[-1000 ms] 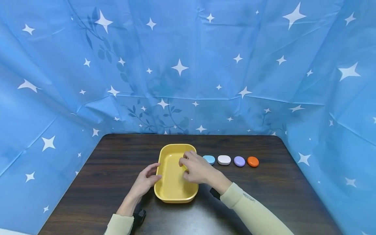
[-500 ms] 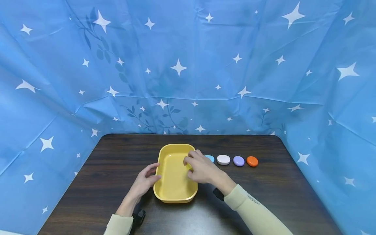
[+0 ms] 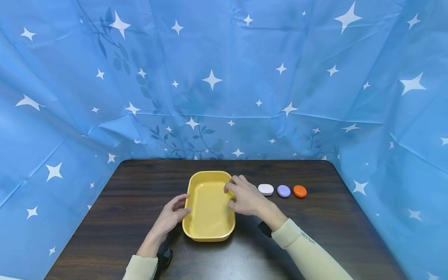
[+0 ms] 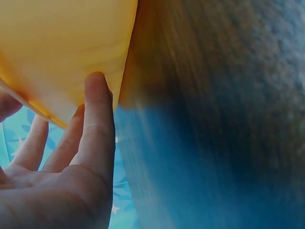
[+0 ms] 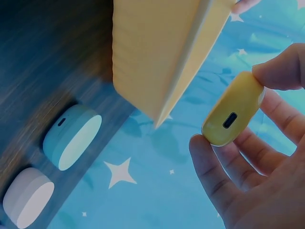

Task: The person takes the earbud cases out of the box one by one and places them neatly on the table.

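Note:
My right hand point(image 3: 246, 196) is over the right rim of a yellow tray point(image 3: 209, 233). As the right wrist view shows, it pinches a small yellow earbud case point(image 5: 229, 106) with a dark charging port between thumb and fingertips. On the tray's left side my left hand point(image 3: 169, 216) rests its fingertips; in the left wrist view a nearly straight finger point(image 4: 97, 114) touches the outer wall. A turquoise case point(image 5: 71, 136) lies on the table beside the tray, hidden by my right hand in the head view.
To the right a white case point(image 3: 266, 189), a purple case point(image 3: 284, 191) and an orange case point(image 3: 300, 191) lie in a row on the dark wooden table point(image 3: 315, 233). A blue star-patterned curtain point(image 3: 224, 97) hangs behind the table.
My right hand has moved right, from over the tray's inside to its right rim, carrying the yellow earbud case. The turquoise case has become covered in the head view. My left hand stays put.

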{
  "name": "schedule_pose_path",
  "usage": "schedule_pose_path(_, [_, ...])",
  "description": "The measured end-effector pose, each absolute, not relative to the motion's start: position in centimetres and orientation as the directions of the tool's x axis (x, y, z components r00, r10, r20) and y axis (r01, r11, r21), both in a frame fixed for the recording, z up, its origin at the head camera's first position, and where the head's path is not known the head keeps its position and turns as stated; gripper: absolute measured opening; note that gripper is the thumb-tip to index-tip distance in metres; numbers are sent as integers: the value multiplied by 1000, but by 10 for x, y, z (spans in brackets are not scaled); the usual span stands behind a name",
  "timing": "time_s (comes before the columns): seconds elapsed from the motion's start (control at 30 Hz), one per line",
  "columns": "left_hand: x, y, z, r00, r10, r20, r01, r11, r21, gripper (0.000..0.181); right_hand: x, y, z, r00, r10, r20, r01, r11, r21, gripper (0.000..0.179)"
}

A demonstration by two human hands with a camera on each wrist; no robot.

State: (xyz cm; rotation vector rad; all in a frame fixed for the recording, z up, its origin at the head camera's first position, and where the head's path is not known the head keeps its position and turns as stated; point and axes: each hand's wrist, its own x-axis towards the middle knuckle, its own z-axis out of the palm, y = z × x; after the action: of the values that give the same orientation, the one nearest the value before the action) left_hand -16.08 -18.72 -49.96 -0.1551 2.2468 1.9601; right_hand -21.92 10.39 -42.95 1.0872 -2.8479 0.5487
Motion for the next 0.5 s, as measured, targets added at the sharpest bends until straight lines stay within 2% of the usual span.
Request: schedule_pose_path(0.5, [-161, -187, -501, -985, 14, -174, -169, 158, 973, 51, -222, 124, -428, -765, -619, 178, -642, 709, -291, 25])
